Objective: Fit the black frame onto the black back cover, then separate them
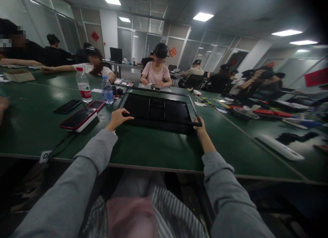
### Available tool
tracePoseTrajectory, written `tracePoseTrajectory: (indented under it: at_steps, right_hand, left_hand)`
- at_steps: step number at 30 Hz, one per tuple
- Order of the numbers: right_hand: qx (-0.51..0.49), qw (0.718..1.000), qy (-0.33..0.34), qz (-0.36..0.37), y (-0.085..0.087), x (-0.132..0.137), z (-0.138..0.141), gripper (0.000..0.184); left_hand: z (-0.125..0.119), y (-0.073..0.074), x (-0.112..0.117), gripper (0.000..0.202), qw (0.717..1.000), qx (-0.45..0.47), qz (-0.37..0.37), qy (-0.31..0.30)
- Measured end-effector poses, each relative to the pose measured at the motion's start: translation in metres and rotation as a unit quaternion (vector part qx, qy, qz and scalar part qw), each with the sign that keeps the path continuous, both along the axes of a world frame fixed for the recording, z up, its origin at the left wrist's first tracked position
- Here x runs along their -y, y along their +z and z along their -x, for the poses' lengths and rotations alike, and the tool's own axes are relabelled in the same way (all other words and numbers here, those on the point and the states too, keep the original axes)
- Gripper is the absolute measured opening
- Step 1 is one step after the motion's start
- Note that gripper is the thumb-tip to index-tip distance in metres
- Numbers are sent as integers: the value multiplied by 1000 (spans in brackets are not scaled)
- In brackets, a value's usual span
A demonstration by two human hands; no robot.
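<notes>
A thin black rectangular frame (pixel 194 110) is held tilted above the green table. Within and beneath its outline shows a dark panel or shallow case (pixel 137 105) with two upright dividing lines; whether the two are joined I cannot tell. At the near left corner, my left hand (pixel 118 119) grips the frame between thumb and fingers. My right hand (pixel 201 126) is closed round the near right corner, its fingers partly hidden behind the edge.
Left of the frame are a red-capped bottle (pixel 84 87), a blue-capped bottle (pixel 107 91), a dark phone (pixel 68 106) and a red-edged phone (pixel 79 117) on a white block. A white bar (pixel 280 147) and cluttered items lie right. A person (pixel 156 72) sits opposite.
</notes>
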State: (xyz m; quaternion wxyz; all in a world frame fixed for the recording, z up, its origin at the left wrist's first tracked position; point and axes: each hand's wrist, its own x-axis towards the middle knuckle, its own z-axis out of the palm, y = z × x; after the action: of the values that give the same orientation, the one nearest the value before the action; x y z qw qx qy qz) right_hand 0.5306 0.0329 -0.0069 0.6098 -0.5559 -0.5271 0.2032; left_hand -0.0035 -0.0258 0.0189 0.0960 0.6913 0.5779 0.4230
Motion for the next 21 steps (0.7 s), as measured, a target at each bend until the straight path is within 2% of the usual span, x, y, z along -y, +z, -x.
tracePoseTrajectory:
  at_steps: [2, 5, 8, 12, 16, 21]
  right_hand:
    - [-110, 993, 28, 27, 12, 9, 2, 46]
    - [-158, 978, 114, 79, 27, 20, 5, 53]
    - [-87, 986, 105, 96, 28, 24, 6, 46]
    - [74, 992, 39, 90, 17, 19, 7, 35]
    - [201, 975, -52, 75, 9, 16, 13, 47]
    - [234, 967, -70, 75, 2, 19, 15, 59]
  left_hand:
    - [-1, 0, 1, 38, 1000, -5, 0, -1]
    - [-1, 0, 3, 40, 1000, -1, 4, 1]
    - [-2, 0, 5, 42, 1000, -9, 9, -1]
    - [-2, -3, 4, 41, 999, -31, 29, -10]
    - [-3, -7, 2, 38, 997, -48, 60, -17]
    - [-4, -8, 3, 33, 995, -61, 66, -42]
